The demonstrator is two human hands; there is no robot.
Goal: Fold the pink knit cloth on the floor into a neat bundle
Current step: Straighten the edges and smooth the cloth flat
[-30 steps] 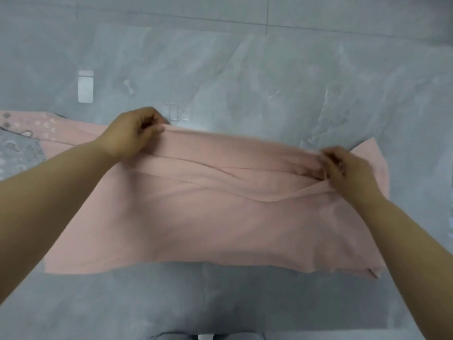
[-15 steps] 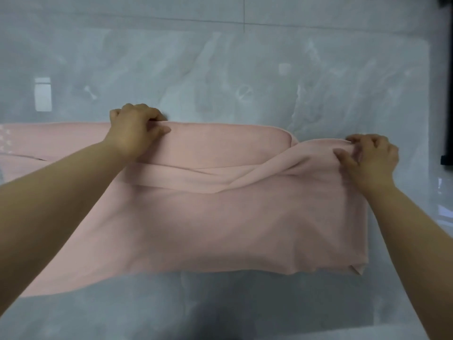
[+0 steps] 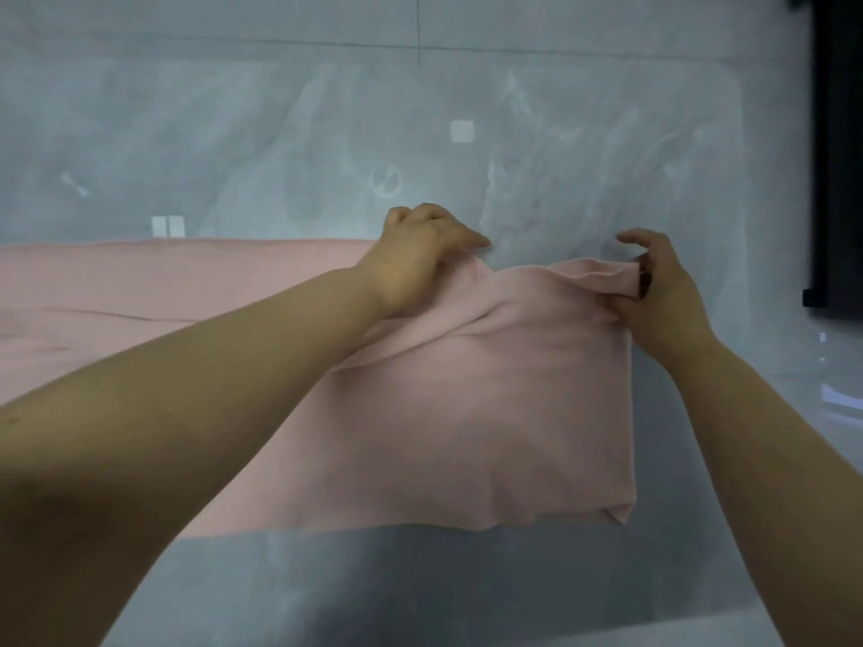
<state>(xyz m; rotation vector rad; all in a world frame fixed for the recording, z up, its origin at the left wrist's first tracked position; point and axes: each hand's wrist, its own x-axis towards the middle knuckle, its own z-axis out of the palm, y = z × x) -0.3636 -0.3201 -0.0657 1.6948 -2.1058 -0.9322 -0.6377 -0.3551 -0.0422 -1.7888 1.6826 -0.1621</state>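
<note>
The pink knit cloth point(image 3: 476, 413) lies on the grey floor as a long band running from the left edge to right of centre, with its far edge lifted into a loose fold. My left hand point(image 3: 420, 254) grips that far edge near the middle, fingers curled over the fabric. At the far right corner, my right hand point(image 3: 663, 291) pinches the cloth between thumb and fingers, with the index finger raised. My left forearm hides much of the cloth's near left part.
The floor point(image 3: 420, 590) is glossy grey marble tile with light reflections. A dark piece of furniture point(image 3: 836, 156) stands at the right edge.
My view has swung to the right, so the cloth sits further left. Both hands have kept hold of the far edge, and my left hand has come much closer to my right.
</note>
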